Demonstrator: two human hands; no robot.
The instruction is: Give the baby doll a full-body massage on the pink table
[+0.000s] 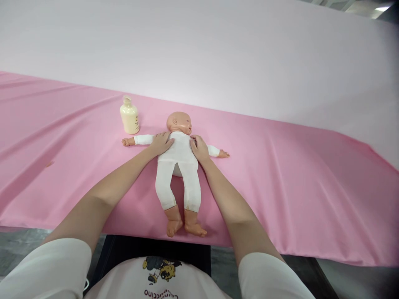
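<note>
A baby doll (178,147) in a white long-sleeved suit lies on its back on a pink cloth, arms spread wide and feet toward me. Its bald head is turned to the right. My left hand (161,143) grips it by the shoulder and upper arm at the left side of the chest, thumb lying on the chest. On the other side, my right hand (200,148) is curled over the opposite shoulder, its fingers partly bent. Beyond the doll's left-hand arm stands a cream-coloured bottle (129,116) with small print on its side, upright and touched by neither hand.
The pink cloth (299,182) covers the table and hangs in folds at the front edge. Behind it rises a plain white surface (199,54). A dark seat (156,247) and grey floor show below the near edge.
</note>
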